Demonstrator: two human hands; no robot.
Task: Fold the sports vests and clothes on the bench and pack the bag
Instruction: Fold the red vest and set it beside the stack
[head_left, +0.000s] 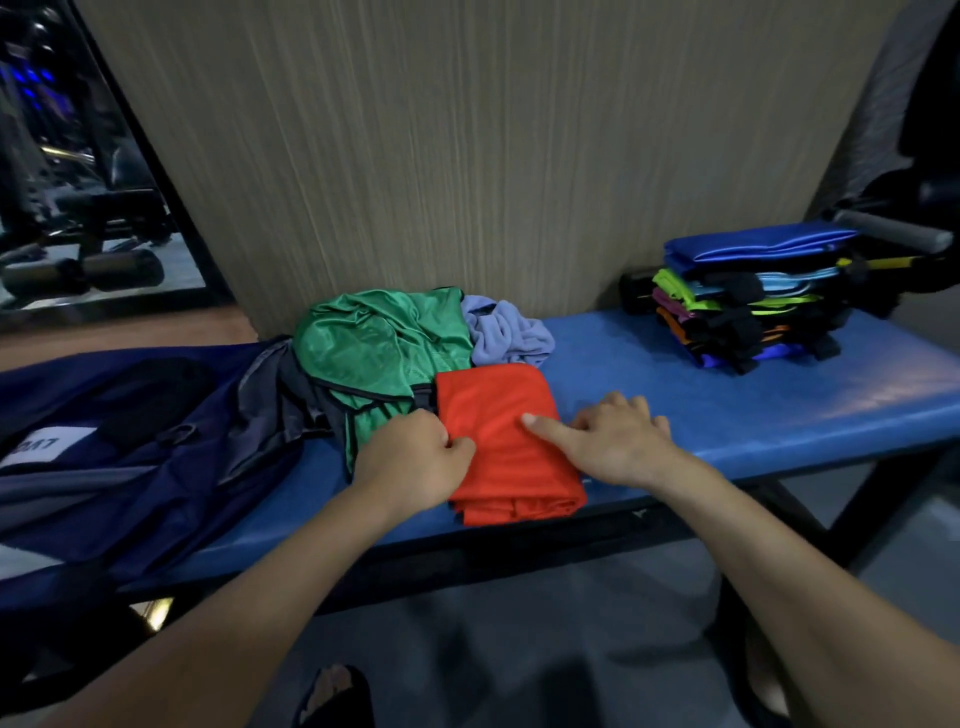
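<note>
Two bare hands work at the near edge of the blue padded surface (727, 415), both on one folded red vest (498, 441). That vest lies with its layered hem almost at the front lip of the surface. Left hand (415, 462): knuckles up, fingers (457, 444) curled, pinching the vest's left edge between thumb and curled fingers. Right hand (618, 441): palm down, forefinger stretched leftward and pressing on the red cloth, the other fingers loosely bent and resting at the vest's right edge.

Left of the left fingers lies one dark navy bag (130, 457) with a white label, slumped open across the surface's left end. Just beyond the left fingers sits one crumpled green vest (379, 353) with dark trim, touching the red vest's far-left corner, and one grey garment (270, 410) lies bunched between it and the bag. Beyond the fingertips, one pale lilac cloth (504, 332) is heaped against the wall panel.

Right of the right fingers the blue padding is bare, as far as one tall stack of folded items (743, 306), blue on top, at the far right.
</note>
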